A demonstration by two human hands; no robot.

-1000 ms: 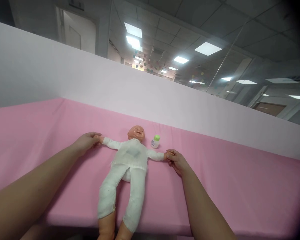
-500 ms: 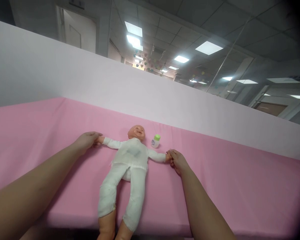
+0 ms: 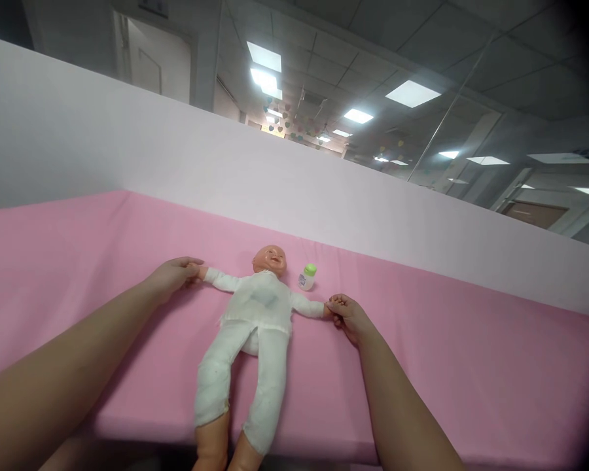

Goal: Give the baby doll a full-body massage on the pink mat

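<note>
From my distant place I look through the head camera, and I see the doll (image 3: 256, 302) lying on its back upon the pink sheet (image 3: 471, 366), with its lower legs reaching past the near edge. My left hand (image 3: 177, 273) has its fingers bent narrowly around one small hand of the doll; this small hand is partly covered, so I cannot tell how firm the hold is. My right hand (image 3: 349, 318) pinches the other small hand between thumb and fingers.

As I judge it, the taking of both hands is done, and the two arms are spread out to the sides, almost straight. Neither hand is let go yet. The legs (image 3: 271, 386) lie a little apart, and I do not touch them. The white clothes are on the body.

The bottle (image 3: 307, 278) with the green cap is near the doll's head, untouched, and the cap is on. Behind rises the white wall (image 3: 255, 170).
</note>
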